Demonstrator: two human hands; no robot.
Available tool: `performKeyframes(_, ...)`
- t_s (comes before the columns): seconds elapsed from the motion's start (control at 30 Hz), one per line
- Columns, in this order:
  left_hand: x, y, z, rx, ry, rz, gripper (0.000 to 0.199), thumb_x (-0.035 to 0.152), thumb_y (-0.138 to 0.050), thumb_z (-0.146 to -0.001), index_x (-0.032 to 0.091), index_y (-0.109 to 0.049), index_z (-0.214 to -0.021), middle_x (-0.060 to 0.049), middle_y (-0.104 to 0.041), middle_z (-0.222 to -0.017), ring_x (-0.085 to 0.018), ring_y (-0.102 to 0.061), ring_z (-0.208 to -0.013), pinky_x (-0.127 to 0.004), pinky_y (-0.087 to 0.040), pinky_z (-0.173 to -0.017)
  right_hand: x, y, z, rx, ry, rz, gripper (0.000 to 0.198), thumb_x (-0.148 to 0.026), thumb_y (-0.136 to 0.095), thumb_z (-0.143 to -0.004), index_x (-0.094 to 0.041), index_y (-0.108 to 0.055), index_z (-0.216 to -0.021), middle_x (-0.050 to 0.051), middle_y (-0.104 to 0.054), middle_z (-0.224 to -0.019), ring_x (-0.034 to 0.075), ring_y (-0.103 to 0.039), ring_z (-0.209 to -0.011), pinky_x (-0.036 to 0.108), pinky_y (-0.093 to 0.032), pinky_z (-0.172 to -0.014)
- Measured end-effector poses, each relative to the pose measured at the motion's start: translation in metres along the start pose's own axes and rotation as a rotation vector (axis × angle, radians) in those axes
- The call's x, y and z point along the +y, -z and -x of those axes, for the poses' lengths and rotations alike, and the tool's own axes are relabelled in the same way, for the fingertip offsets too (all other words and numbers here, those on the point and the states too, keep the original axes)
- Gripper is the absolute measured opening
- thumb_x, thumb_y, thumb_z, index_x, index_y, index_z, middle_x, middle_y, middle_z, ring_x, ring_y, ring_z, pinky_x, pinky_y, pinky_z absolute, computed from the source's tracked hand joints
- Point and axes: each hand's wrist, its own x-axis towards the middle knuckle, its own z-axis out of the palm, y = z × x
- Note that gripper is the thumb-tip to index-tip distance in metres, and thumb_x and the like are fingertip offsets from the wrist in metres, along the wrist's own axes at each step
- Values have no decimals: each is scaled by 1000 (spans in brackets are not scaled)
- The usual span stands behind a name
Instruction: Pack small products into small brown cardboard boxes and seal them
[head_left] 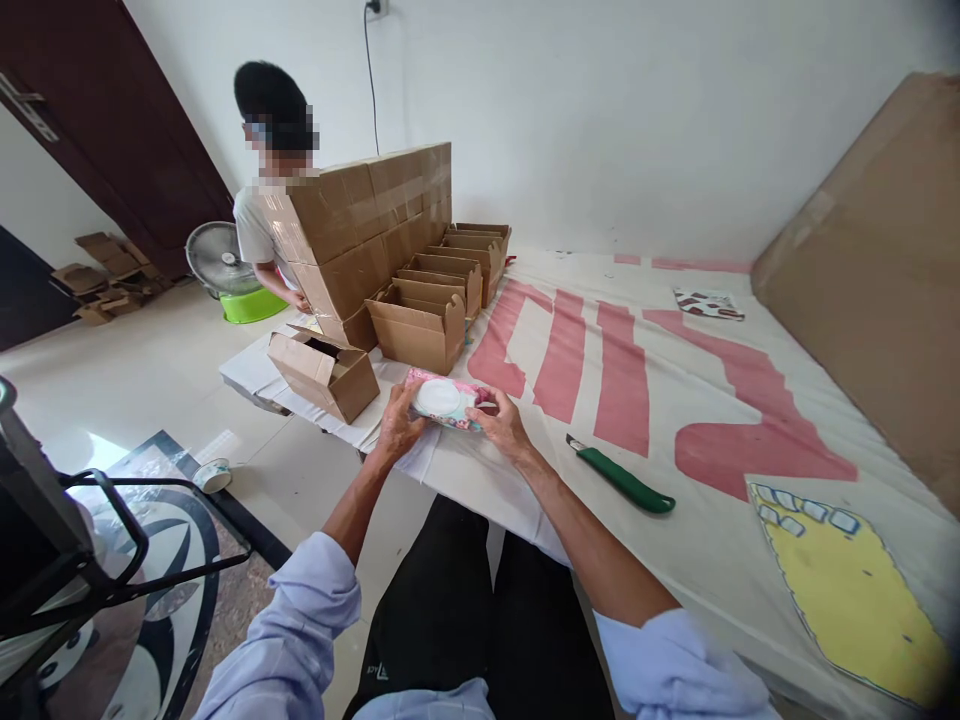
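Between my two hands is a pack of wet wipes [439, 397], pink and floral with a white oval lid facing up. My left hand [401, 422] grips its left end, and my right hand [501, 420] grips the right end. The pack is at the table's near edge. Just beyond it stands an open cardboard box [420, 335], first in a row of similar boxes. Left of my left hand, another cardboard box [326, 372] sits with its flaps partly raised. A green utility knife [626, 482] with its blade showing lies to the right of my right hand.
Taped cartons [375, 225] are stacked along the table's left side, with a person [259, 225] behind them. A yellow sheet [847, 580] lies at the right on the cloth-covered table [690, 550]. A large cardboard panel [870, 260] stands at the far right. A metal-framed chair [112, 560] is at lower left.
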Motion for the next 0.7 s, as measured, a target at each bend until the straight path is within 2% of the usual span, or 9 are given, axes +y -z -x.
performKeyframes(0.13,-13,25,-29,111,11,-112,80,7,-69,-74,20,-60,-153,-15,-64,-137,-32,-63,-129,-46,-57,-113,-10,-38,-42,0,11,-48,53,-42,-81,-71,-24,-68,-118,7,-76,-118,25,-75,-98,41,-66,-86)
performKeyframes(0.2,-18,32,-47,164,31,-152,81,7,-68,-74,19,-58,-154,-16,-62,-140,-32,-61,-132,-47,-54,-118,-13,-55,-68,1,8,-59,60,-40,-82,-72,-23,-67,-127,9,-77,-122,27,-76,-105,42,-66,-92)
performKeyframes(0.3,-26,29,-72,177,115,-195,84,6,-67,-74,21,-56,-156,-16,-60,-148,-34,-56,-142,-50,-48,-126,-11,-74,-95,21,-20,-59,82,-39,-85,-75,-21,-57,-150,14,-76,-131,29,-75,-115,45,-64,-102)
performKeyframes(0.37,-31,21,-81,139,175,-210,85,5,-67,-73,22,-57,-155,-16,-57,-155,-36,-52,-149,-53,-44,-129,-4,-77,-99,27,-48,-50,91,-40,-86,-76,-20,-50,-158,17,-74,-138,30,-75,-118,48,-63,-105)
performKeyframes(0.47,-36,8,-74,110,226,-206,82,7,-68,-75,21,-56,-156,-17,-50,-165,-39,-43,-159,-56,-38,-134,11,-68,-81,16,-73,-21,86,-40,-84,-78,-20,-53,-156,19,-68,-148,32,-74,-121,51,-62,-105)
performKeyframes(0.57,-39,0,-49,165,238,-197,83,15,-73,-82,22,-49,-161,-19,-41,-172,-40,-37,-163,-56,-36,-135,25,-44,-51,7,-25,75,70,-40,-78,-84,-23,-59,-149,18,-64,-153,32,-71,-127,51,-62,-103)
performKeyframes(0.63,-37,-4,-30,203,232,-181,86,23,-78,-84,25,-45,-163,-19,-42,-171,-40,-40,-162,-57,-41,-131,30,-25,-31,2,41,167,62,-41,-74,-87,-24,-62,-145,17,-64,-153,31,-71,-127,50,-63,-102)
performKeyframes(0.7,-32,-11,-19,193,248,-171,93,31,-83,-85,25,-39,-166,-21,-50,-164,-42,-46,-157,-58,-46,-125,31,-5,-14,-6,118,261,52,-39,-70,-89,-24,-66,-139,16,-66,-147,30,-71,-124,51,-62,-103)
